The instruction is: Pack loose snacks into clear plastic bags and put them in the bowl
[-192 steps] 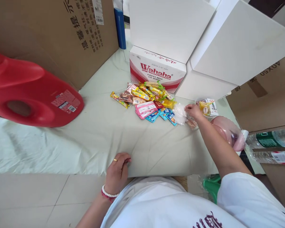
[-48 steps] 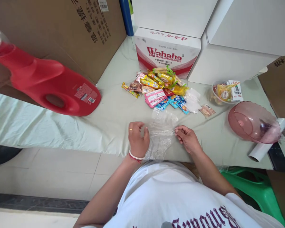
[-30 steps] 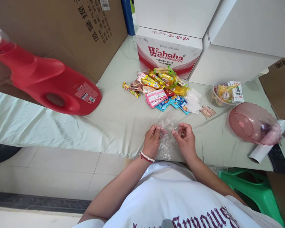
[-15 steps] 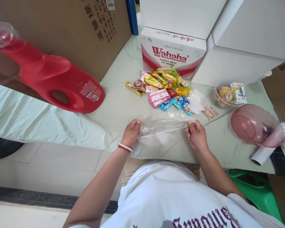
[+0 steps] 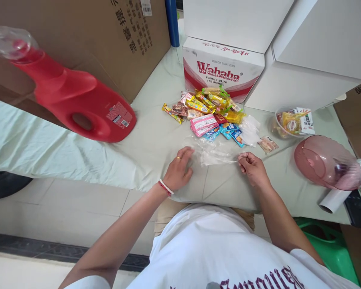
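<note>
A thin clear plastic bag point(image 5: 215, 155) lies crumpled on the cloth-covered table, in front of a heap of wrapped snacks point(image 5: 200, 105). My right hand point(image 5: 252, 166) pinches the bag's right end between thumb and fingers. At the bag's left end, my left hand point(image 5: 179, 168) rests with thumb and fingers apart, its fingertips beside the plastic. Blue snack packets point(image 5: 230, 130) and a pink-and-white packet point(image 5: 203, 123) form the near side of the heap. More white translucent plastic point(image 5: 249, 130) lies to the heap's right, beside a small flat packet point(image 5: 268, 144).
A large red bottle point(image 5: 87, 102) is at the left before a brown carton point(image 5: 78, 36). The Wahaha box point(image 5: 222, 70) stands behind the snacks. To the right are a clear tub of packets point(image 5: 284, 128), a pink translucent bowl point(image 5: 325, 162) and a white roll point(image 5: 333, 200).
My left hand has let go of the bag's left end and opened. The bag, stretched between both hands before, is now slack and bunched towards the right. My right hand keeps its pinch.
</note>
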Action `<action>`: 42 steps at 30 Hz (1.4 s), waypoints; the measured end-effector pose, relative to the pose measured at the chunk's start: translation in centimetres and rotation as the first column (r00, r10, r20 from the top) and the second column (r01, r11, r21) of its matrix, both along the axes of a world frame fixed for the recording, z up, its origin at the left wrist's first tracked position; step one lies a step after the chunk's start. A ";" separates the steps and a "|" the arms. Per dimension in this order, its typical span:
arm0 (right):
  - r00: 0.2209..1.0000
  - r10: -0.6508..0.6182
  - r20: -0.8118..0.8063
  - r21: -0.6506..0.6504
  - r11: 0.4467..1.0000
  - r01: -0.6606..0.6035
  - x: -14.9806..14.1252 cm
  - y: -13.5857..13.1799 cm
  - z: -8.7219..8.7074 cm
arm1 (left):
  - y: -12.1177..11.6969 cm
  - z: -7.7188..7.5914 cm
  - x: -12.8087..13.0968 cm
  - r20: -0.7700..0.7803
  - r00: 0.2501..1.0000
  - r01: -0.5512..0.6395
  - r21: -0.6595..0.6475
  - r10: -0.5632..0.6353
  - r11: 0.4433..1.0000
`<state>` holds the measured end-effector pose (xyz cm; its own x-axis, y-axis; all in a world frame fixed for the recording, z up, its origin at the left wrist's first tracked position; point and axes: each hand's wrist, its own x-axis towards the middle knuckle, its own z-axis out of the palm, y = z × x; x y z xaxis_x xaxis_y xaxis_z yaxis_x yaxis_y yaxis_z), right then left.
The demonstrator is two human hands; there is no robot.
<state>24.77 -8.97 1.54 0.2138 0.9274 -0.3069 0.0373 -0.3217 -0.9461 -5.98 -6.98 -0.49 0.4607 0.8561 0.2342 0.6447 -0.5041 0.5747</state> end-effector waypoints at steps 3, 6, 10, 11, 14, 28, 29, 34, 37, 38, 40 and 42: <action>0.999 0.009 0.045 -0.003 1.000 -0.008 0.5 -0.1 -0.1 | 1.3 0.4 0.0 -0.081 0.997 -0.016 -0.127 0.005 0.992; 0.994 0.019 0.105 0.006 1.000 -0.020 0.9 -0.3 -0.3 | 2.8 0.9 0.2 -0.184 0.982 -0.002 -0.206 -0.037 0.979; 0.968 0.034 0.247 0.013 0.999 -0.039 2.4 -0.3 -1.0 | 4.3 1.0 -0.4 -0.151 0.984 0.056 -0.272 -0.100 0.961; 0.946 0.047 0.321 0.003 0.999 -0.050 3.0 -0.2 -1.1 | 4.4 0.9 -0.7 -0.107 0.987 0.085 -0.282 -0.120 0.956; 0.766 0.066 0.640 0.001 0.996 -0.087 4.4 0.2 -0.5 | 4.3 0.6 -1.8 0.038 0.984 0.176 -0.295 -0.173 0.939; 0.421 0.639 0.644 -0.033 0.573 -0.819 -4.7 2.5 1.6 | 3.0 0.8 -1.1 -0.155 0.985 0.038 -0.267 -0.082 0.963; 0.424 0.620 0.660 0.015 0.553 -0.833 -4.2 2.0 1.4 | 2.6 0.8 -1.2 -0.198 0.978 0.020 -0.247 -0.070 0.969; 0.549 0.411 0.728 0.251 0.585 -0.771 0.0 -2.5 1.4 | 0.1 1.4 -2.0 -0.343 0.939 -0.053 -0.153 -0.003 0.987; 0.554 0.377 0.743 0.239 0.623 -0.744 2.6 -5.7 1.0 | -1.5 1.5 -2.4 -0.405 0.914 -0.005 -0.116 -0.042 0.993; 0.542 0.378 0.751 0.219 0.632 -0.744 3.3 -6.7 0.9 | -2.0 1.4 -2.5 -0.418 0.907 0.007 -0.106 -0.052 0.994; 0.492 0.420 0.763 0.144 0.630 -0.763 4.9 -8.3 1.1 | -3.1 1.4 -2.6 -0.436 0.899 0.008 -0.093 -0.048 0.996; 0.420 0.517 0.746 0.033 0.601 -0.799 6.3 -9.1 2.2 | -4.2 1.3 -2.7 -0.430 0.902 -0.001 -0.093 -0.040 0.996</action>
<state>31.06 -18.07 3.69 -0.5189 0.8548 -0.0136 0.6802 0.4031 -0.6122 -8.65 -11.20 0.83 0.5160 0.8539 -0.0676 0.8300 -0.4789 0.2861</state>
